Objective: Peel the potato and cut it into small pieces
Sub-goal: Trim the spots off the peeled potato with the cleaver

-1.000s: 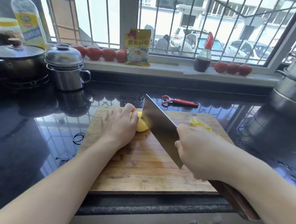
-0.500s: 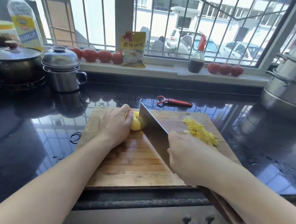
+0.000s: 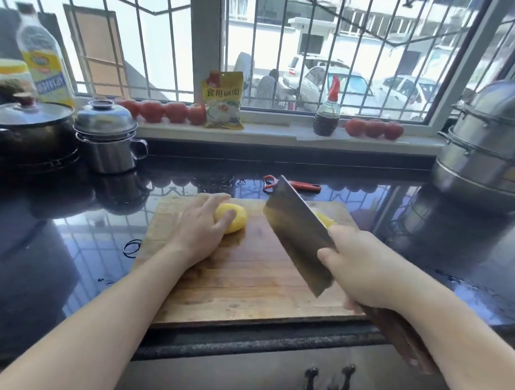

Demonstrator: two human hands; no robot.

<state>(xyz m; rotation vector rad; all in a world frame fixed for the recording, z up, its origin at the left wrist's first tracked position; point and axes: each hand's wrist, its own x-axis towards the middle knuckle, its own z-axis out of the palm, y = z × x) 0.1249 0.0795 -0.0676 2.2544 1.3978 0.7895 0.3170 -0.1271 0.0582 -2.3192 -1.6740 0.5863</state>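
Observation:
A peeled yellow potato piece (image 3: 237,220) lies on the wooden cutting board (image 3: 242,275), toward its far left. My left hand (image 3: 201,228) grips it from the left, fingers curled over its top. My right hand (image 3: 357,267) holds a broad cleaver (image 3: 297,236) by its wooden handle, the blade lifted and tilted, a short way right of the potato and apart from it. Cut potato bits (image 3: 326,219) show behind the blade on the board's far right.
A red peeler (image 3: 295,185) lies on the black counter behind the board. A lidded steel pot (image 3: 107,139) and a dark pan (image 3: 26,131) stand at left, a large steamer (image 3: 500,146) at right. Tomatoes, a bottle and a packet line the windowsill.
The cleaver has come away from the potato, lifting and moving right. My left hand has shifted its hold on the remaining potato piece. The cut bits are now mostly hidden behind the blade.

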